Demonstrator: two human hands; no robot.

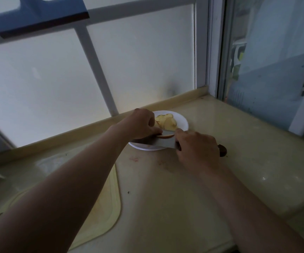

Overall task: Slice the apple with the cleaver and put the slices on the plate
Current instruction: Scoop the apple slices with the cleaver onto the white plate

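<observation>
A pale stone countertop (238, 161) under a frosted window (56, 79), with a yellowish cutting board (111, 207) lying bare at the near left. Toward the far edge sits a white plate (183, 123), directly beyond both hands.

The cleaver (165, 142) is held flat, broad face up, over the plate's near rim. Its long axis runs left to right, the dark handle end poking out to the right and the blade reaching left.

The right hand (196, 147) is wrapped around the handle, with the forefinger stretched forward along the blade's spine. The left hand (140, 124) comes in from the left with fingers curled, thumb and fingertips closed on the left end of a red-skinned apple slice (164, 136).

That slice rests on the blade's far edge, its long axis parallel to the blade. The left hand is the one in contact with it (the right only carries the tool). Earlier-cut slices (167, 122) are already fanned in the plate's middle, just beyond the blade. By the look of it, the last piece needs only a short push away from the person to drop off the steel and join them.
</observation>
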